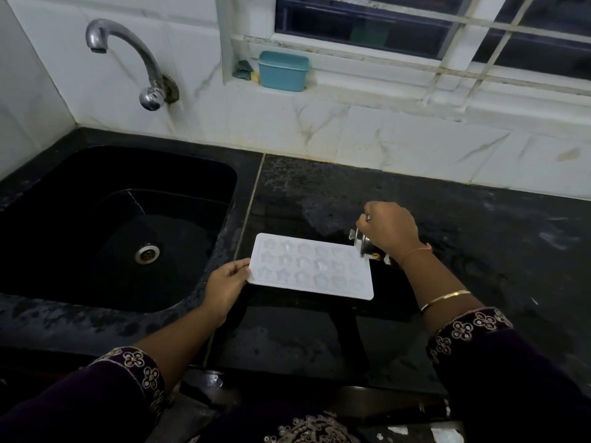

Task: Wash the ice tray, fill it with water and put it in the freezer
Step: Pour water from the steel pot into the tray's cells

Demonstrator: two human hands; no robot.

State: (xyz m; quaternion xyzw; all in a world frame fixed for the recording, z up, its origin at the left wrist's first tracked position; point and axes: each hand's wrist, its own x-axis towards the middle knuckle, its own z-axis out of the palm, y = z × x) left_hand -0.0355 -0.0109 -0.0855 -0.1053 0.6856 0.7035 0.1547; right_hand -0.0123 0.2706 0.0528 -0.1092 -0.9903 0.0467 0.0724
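I see a flat, rectangular ice tray point(310, 266) of white translucent plastic lying on the black stone table point(479, 235), just right of the black sink point(112, 219). Its three rows of shallow moulds are star- and flower-shaped, pale and glossy. My left hand point(225, 282) pinches the tray's left short edge. My right hand point(388, 230) curls round a small shiny steel cup point(364, 244), tipped over the tray's far right corner. I cannot tell whether water is pouring.
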